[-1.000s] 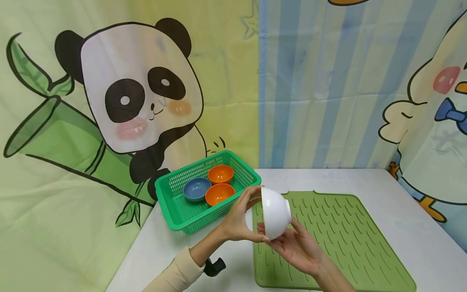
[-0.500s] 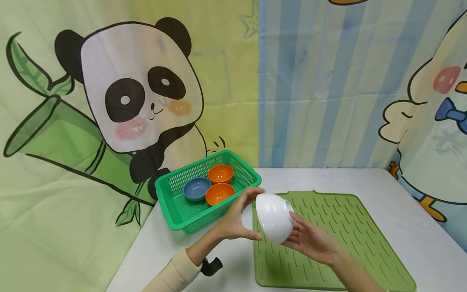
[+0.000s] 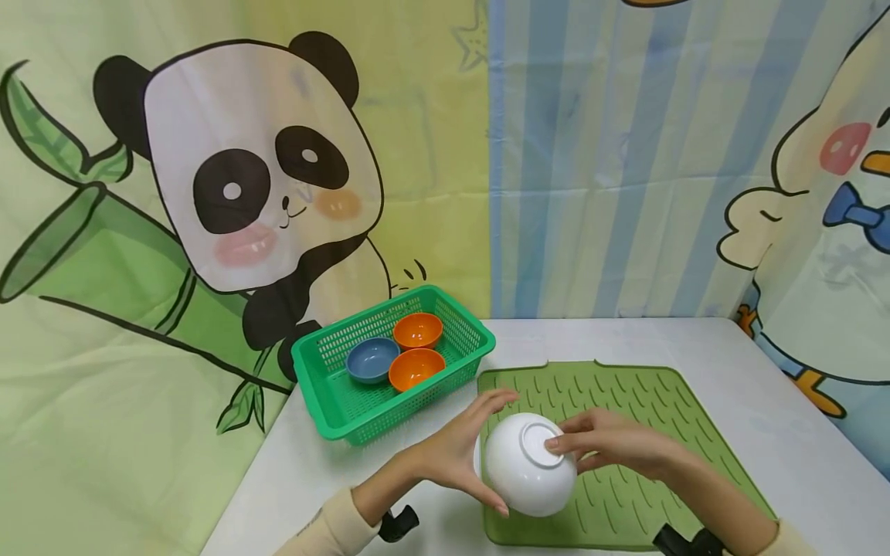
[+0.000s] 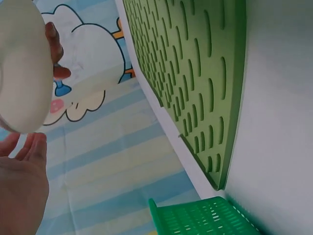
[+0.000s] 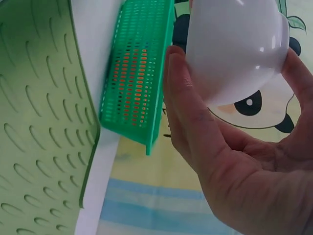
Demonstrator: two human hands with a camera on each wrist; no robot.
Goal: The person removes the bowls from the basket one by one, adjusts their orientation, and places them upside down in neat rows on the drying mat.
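Observation:
A white bowl (image 3: 521, 471) is tipped over above the green mat, its foot ring facing up and towards the head camera. My right hand (image 3: 619, 444) grips it, with the thumb on the foot ring and the fingers along its side. In the right wrist view those fingers (image 5: 183, 83) lie against the white bowl (image 5: 234, 54). My left hand (image 3: 455, 452) is spread in a wide curve at the bowl's left side, thumb low and fingers high. In the left wrist view its fingertips (image 4: 36, 144) are close by the bowl (image 4: 24, 73); whether they touch is unclear.
A green basket (image 3: 337, 428) stands at the back left of the white table (image 3: 702, 340). Inside are a blue bowl (image 3: 371, 361) and two orange bowls (image 3: 417, 369), upright. The ridged green mat (image 3: 640, 463) lies under the hands. Printed curtains (image 3: 598, 154) hang behind the table.
The white bowl has turned from its side to foot-up and come lower. My right hand has gone from beneath it to its right side. My left fingers have spread away from the rim.

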